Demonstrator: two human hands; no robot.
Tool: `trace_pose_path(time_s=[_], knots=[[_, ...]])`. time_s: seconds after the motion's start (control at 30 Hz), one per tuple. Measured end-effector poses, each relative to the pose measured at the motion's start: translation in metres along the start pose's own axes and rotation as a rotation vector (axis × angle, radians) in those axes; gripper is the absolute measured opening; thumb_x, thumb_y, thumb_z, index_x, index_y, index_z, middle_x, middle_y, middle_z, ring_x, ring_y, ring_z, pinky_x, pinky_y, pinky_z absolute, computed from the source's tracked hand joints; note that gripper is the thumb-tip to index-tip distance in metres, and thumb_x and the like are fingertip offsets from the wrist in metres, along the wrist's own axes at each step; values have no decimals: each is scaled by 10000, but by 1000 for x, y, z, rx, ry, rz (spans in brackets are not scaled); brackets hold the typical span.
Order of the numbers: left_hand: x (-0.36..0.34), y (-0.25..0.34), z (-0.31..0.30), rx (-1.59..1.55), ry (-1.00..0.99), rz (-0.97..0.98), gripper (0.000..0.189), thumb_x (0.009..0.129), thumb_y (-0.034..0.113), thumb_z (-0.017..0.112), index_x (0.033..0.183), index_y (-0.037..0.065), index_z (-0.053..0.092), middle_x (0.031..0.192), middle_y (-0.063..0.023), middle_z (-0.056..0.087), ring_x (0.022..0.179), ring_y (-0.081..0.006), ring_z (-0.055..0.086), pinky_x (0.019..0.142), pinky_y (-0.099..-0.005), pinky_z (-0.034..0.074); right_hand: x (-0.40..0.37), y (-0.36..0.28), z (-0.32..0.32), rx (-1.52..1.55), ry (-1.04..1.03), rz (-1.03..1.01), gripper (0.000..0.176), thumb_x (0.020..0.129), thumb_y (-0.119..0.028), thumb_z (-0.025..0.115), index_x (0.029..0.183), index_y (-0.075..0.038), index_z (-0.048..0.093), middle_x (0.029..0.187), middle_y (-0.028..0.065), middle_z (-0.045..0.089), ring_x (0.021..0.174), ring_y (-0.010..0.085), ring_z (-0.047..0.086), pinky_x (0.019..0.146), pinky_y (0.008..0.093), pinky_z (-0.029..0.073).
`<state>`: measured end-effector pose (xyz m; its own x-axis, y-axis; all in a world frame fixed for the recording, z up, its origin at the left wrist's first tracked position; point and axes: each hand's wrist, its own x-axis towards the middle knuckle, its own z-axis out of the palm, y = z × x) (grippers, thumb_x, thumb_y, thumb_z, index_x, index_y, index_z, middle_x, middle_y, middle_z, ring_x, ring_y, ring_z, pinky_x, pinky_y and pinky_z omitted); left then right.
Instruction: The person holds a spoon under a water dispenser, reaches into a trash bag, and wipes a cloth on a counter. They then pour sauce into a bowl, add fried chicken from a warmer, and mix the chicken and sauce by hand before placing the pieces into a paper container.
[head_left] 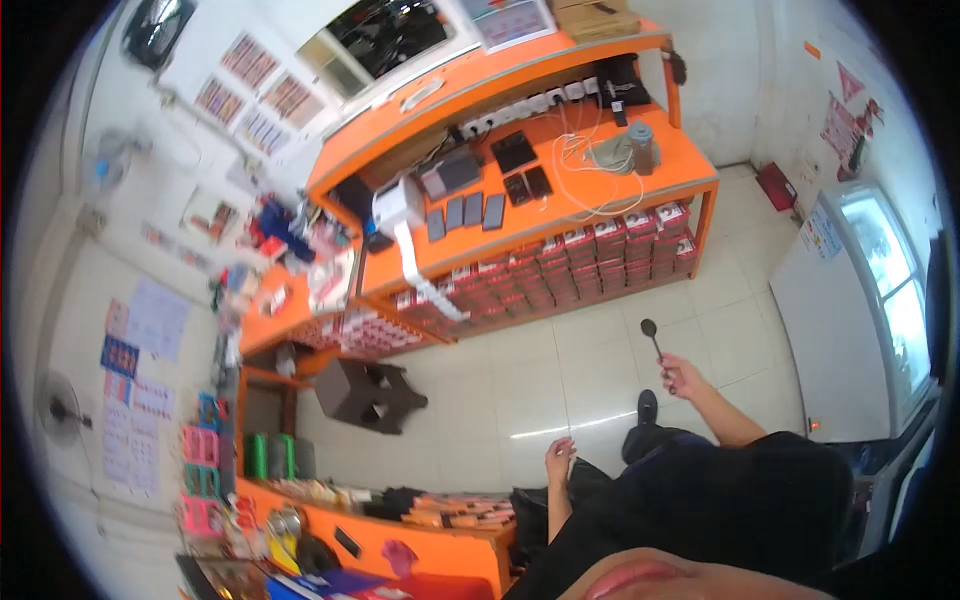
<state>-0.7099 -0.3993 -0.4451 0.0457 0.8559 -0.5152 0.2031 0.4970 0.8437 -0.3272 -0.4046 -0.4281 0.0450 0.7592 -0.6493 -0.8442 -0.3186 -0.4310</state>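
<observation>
My right hand (680, 377) is raised over the tiled floor, shut on the handle of a thin black spoon-like tool (651, 335) whose round head points toward the orange desk (690, 160). Lower and to the left, my left hand (559, 461) hangs with fingers loosely apart and nothing in it. It is close to the edge of an orange counter (440, 550). My black clothing fills the lower right of the view. A dark shoe (647, 405) shows between the two hands.
The orange desk carries several dark phones (465, 211), a white printer (398, 205) trailing a paper strip, cables and a power strip (520, 108). Red-and-white boxes (590, 255) fill its lower shelf. A dark stool (368, 393) stands on the floor, and a white glass-door fridge (860, 300) stands at right.
</observation>
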Motion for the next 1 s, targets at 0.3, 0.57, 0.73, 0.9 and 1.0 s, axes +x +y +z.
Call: trace_pose_path(time_s=[0.3,0.57,0.73,0.9,1.0], knots=[[220,237,151,278,-113,557,211,941,187,527,1013,28,646,859,-94,689,747,-173,646,709,-301,500,-11,-167,18,120,-27,-298,467,849,-82,642,1278,-80,457,926,10,529,716,122,523,505,219,388],[310,337,282,49,-440,517,182,938,158,562,1042,27,633,896,-56,683,769,-144,648,688,-261,499,41,-255,83,152,138,-441,442,858,-52,616,1276,-55,470,920,13,512,723,108,510,521,218,383],[338,475,354,170,-524,791,276,977,230,515,1184,70,602,1168,-131,572,918,-184,599,782,-296,477,76,-336,161,14,248,-684,366,860,-40,595,1220,-32,527,993,27,542,713,93,509,534,211,368],[352,637,355,423,-398,1556,356,963,320,489,1262,162,600,1341,-145,432,1275,-329,342,1069,-464,242,97,-409,240,-235,315,-827,285,855,-37,593,1140,-46,600,1000,-3,562,666,46,491,531,170,340],[359,690,339,627,-312,1809,362,946,413,469,1246,274,615,1387,-116,409,1309,-320,315,1076,-493,189,102,-427,273,-287,290,-851,278,850,-32,598,1127,-51,610,959,-30,567,652,26,482,538,162,343]])
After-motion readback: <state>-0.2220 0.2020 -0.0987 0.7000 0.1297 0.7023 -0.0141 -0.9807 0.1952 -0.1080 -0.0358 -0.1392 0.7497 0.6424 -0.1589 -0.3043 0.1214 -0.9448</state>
